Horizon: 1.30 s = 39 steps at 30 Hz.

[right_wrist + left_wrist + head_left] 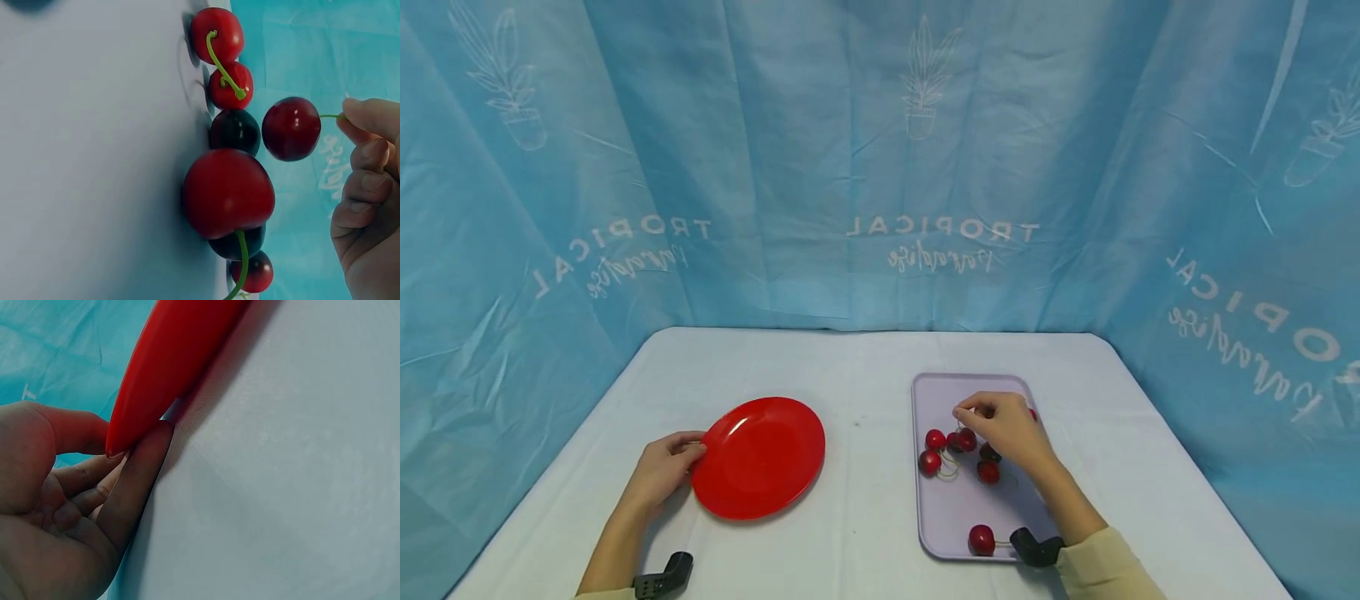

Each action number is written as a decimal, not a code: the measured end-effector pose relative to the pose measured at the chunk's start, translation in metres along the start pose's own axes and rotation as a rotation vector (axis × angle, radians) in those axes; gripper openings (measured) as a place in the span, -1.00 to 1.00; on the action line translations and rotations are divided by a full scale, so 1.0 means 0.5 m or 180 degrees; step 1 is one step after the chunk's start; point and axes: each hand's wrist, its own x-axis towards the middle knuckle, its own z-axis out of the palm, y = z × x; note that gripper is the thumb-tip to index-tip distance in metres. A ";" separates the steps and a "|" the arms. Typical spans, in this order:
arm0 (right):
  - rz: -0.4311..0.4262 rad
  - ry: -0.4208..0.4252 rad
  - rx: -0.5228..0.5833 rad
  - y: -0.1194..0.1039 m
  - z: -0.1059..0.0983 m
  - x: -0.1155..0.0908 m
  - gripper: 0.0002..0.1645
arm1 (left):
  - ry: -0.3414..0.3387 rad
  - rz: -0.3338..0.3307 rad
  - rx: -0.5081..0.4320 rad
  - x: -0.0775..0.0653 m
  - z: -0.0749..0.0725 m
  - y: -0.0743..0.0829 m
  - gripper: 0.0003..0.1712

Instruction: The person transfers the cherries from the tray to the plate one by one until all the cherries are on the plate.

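Observation:
A red plate (758, 458) sits on the white table at the left. My left hand (658, 471) pinches its left rim, thumb above and a finger (140, 469) underneath. Over the lilac tray (940, 517) at the right, my right hand (1011, 429) pinches a dark red cherry (291, 129) by its thin green stem (329, 115). This cherry hangs above the others, apart from the tray. Several more cherries, such as a bright red one (936, 440), lie grouped in the tray; my hand partly covers those near its far right side.
One cherry (981, 540) lies alone at the tray's near edge, beside the black wrist camera (1036, 548) on my right arm. White tabletop (865, 467) lies between plate and tray. A blue printed curtain (805, 167) surrounds the table's back and sides.

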 end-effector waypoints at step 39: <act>-0.0252 -0.0167 0.0126 -0.064 0.059 0.027 -0.91 | 0.0033 0.0056 -0.0050 -0.005 -0.004 0.004 -0.50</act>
